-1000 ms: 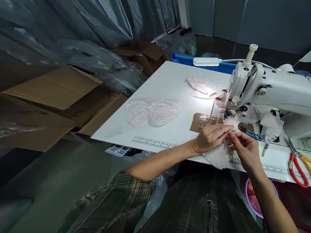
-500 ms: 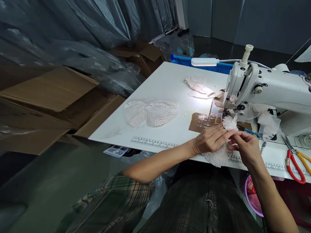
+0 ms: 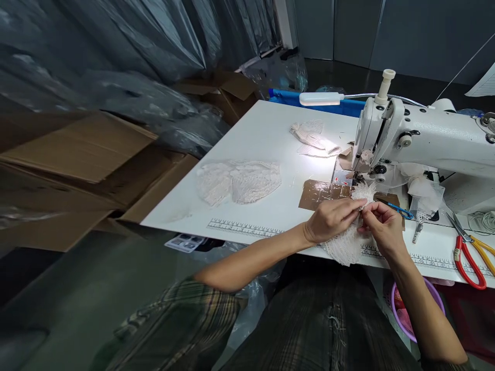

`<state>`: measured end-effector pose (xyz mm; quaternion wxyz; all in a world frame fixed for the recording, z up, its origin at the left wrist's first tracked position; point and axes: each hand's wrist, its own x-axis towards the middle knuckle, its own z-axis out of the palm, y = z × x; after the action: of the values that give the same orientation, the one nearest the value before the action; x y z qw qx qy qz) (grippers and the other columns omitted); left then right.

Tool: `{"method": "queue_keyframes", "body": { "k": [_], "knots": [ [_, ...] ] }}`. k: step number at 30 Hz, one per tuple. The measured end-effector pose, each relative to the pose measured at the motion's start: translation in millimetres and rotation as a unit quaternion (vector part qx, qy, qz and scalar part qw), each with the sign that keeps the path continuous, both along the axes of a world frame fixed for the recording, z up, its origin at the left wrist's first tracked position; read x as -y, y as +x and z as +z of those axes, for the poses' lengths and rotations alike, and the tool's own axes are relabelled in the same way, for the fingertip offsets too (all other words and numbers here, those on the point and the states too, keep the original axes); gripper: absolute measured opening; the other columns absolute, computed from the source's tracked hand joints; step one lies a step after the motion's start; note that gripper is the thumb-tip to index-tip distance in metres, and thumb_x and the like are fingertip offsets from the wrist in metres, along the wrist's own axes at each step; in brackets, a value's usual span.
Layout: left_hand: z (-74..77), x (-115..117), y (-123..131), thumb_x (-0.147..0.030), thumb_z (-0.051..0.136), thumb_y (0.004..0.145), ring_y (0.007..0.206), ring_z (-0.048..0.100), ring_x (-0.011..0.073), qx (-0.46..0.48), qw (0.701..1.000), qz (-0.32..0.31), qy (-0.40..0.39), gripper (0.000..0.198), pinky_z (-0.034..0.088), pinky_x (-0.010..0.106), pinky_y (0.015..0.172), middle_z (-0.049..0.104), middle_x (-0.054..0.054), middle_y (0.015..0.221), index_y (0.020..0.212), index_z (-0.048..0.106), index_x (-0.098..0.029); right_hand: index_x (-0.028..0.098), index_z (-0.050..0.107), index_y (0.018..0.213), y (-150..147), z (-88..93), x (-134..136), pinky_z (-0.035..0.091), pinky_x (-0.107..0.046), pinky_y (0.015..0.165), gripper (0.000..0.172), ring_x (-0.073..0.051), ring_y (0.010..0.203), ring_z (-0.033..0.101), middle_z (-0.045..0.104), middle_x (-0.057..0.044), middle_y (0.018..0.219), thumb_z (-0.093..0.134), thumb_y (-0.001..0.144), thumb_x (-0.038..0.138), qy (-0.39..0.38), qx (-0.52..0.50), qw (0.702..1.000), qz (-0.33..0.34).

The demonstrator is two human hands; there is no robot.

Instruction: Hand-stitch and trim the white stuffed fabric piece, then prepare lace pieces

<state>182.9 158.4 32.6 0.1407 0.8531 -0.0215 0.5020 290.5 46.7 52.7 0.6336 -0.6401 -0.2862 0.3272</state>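
Observation:
A piece of white lacy, gathered fabric [image 3: 344,248] hangs from my hands over the table's front edge, its upper end lying just in front of the needle area of the white sewing machine [image 3: 436,131]. My left hand [image 3: 333,219] pinches the fabric from the left, fingers pressed together. From the right, my right hand [image 3: 383,226] grips the same fabric between thumb and fingers, close against the left fingertips. Blue-handled thread snips [image 3: 400,209] lie just beyond the right hand. Part of the fabric is hidden behind my fingers.
Two more lacy pieces lie on the white table [image 3: 247,139]: a wide piece [image 3: 255,181] and a smaller piece [image 3: 313,138]. Red-handled scissors [image 3: 468,260] rest at the right. Cardboard boxes [image 3: 77,149] stand left of the table; a purple basket [image 3: 439,299] sits below.
My right hand has moved slightly left and up, closer to my left hand. The left fingers, stretched flatter before, are now bent in a pinch on the fabric.

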Motion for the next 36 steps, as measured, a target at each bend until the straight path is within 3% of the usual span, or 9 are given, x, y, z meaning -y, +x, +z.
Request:
{"method": "queue_keyframes", "body": {
  "k": [2, 5, 7, 9, 14, 18, 22, 32, 36],
  "knots": [
    [0.1, -1.7, 1.6, -0.012, 0.066, 0.087, 0.081, 0.076, 0.0150, -0.048, 0.985, -0.018, -0.166, 0.021, 0.064, 0.023, 0.078, 0.079, 0.009, 0.094, 0.107, 0.073, -0.011, 0.020, 0.062, 0.070, 4.2, -3.5, 4.8, 0.049, -0.026, 0.046, 0.024, -0.012, 0.051, 0.050, 0.060, 0.000, 0.063, 0.070, 0.071, 0.043, 0.029, 0.128, 0.991, -0.029],
    [5.9, -5.8, 2.7, -0.023, 0.075, 0.081, 0.077, 0.076, 0.0152, -0.153, 0.899, -0.074, -0.403, 0.030, 0.064, 0.024, 0.073, 0.079, 0.011, 0.091, 0.108, 0.075, -0.009, 0.020, 0.067, 0.083, 14.9, -2.8, 9.4, 0.053, -0.032, 0.061, 0.018, -0.018, 0.069, 0.060, 0.068, -0.006, 0.079, 0.068, 0.076, 0.037, 0.074, 0.326, 0.937, -0.105],
    [10.5, -8.6, 2.6, -0.026, 0.079, 0.078, 0.074, 0.074, 0.0141, -0.196, 0.840, -0.115, -0.492, 0.038, 0.063, 0.023, 0.069, 0.078, 0.011, 0.088, 0.111, 0.074, -0.008, 0.020, 0.069, 0.097, 23.4, -0.1, 9.0, 0.055, -0.039, 0.078, 0.028, -0.023, 0.090, 0.065, 0.071, -0.010, 0.098, 0.068, 0.078, 0.040, 0.072, 0.353, 0.928, -0.095],
    [13.3, -10.6, 2.4, -0.027, 0.081, 0.075, 0.074, 0.073, 0.0133, -0.202, 0.804, -0.154, -0.538, 0.041, 0.062, 0.023, 0.070, 0.078, 0.011, 0.089, 0.111, 0.074, -0.009, 0.020, 0.069, 0.108, 30.8, 2.5, 6.4, 0.053, -0.044, 0.089, 0.040, -0.026, 0.103, 0.065, 0.071, -0.013, 0.112, 0.069, 0.079, 0.048, 0.036, 0.295, 0.954, -0.033],
    [12.7, -13.0, 2.1, -0.025, 0.084, 0.073, 0.086, 0.073, 0.0149, -0.206, 0.749, -0.228, -0.587, 0.046, 0.060, 0.028, 0.080, 0.075, 0.011, 0.097, 0.114, 0.071, -0.008, 0.018, 0.074, 0.093, 35.6, 5.9, 0.5, 0.054, -0.036, 0.075, 0.054, -0.022, 0.081, 0.067, 0.076, -0.009, 0.092, 0.082, 0.062, 0.061, -0.057, 0.053, 0.991, 0.110],
    [13.2, -13.8, 1.5, -0.021, 0.085, 0.073, 0.084, 0.069, 0.0127, -0.206, 0.746, -0.211, -0.598, 0.060, 0.057, 0.029, 0.080, 0.071, 0.008, 0.095, 0.127, 0.062, -0.008, 0.018, 0.074, 0.079, 28.4, 6.2, 1.1, 0.048, -0.028, 0.063, 0.054, -0.015, 0.065, 0.060, 0.072, -0.003, 0.075, 0.090, 0.048, 0.059, -0.053, -0.043, 0.997, 0.042],
    [16.0, -14.7, 1.6, -0.024, 0.084, 0.075, 0.084, 0.065, 0.0118, -0.199, 0.747, -0.211, -0.598, 0.046, 0.055, 0.030, 0.082, 0.067, 0.006, 0.092, 0.114, 0.066, -0.008, 0.019, 0.075, 0.081, 22.2, 4.5, 3.1, 0.046, -0.026, 0.060, 0.057, -0.013, 0.063, 0.058, 0.072, -0.001, 0.073, 0.092, 0.044, 0.058, -0.057, -0.073, 0.996, 0.009],
    [23.6, -15.6, -1.9, -0.026, 0.085, 0.071, 0.075, 0.059, 0.0075, -0.213, 0.718, -0.271, -0.605, 0.037, 0.048, 0.023, 0.074, 0.062, 0.000, 0.083, 0.093, 0.059, -0.011, 0.019, 0.068, 0.083, 19.4, 11.6, 6.7, 0.050, -0.026, 0.059, 0.058, -0.016, 0.061, 0.065, 0.072, -0.001, 0.070, 0.096, 0.044, 0.051, -0.046, -0.200, 0.975, 0.084],
    [23.9, -14.3, -1.5, -0.031, 0.086, 0.070, 0.070, 0.054, 0.0062, -0.209, 0.719, -0.281, -0.601, 0.039, 0.043, 0.021, 0.067, 0.058, -0.002, 0.080, 0.086, 0.055, -0.013, 0.022, 0.058, 0.082, 19.0, 12.6, 3.7, 0.047, -0.026, 0.050, 0.065, -0.015, 0.050, 0.060, 0.068, 0.002, 0.062, 0.098, 0.037, 0.045, -0.050, -0.215, 0.973, 0.062]
  ]
}}
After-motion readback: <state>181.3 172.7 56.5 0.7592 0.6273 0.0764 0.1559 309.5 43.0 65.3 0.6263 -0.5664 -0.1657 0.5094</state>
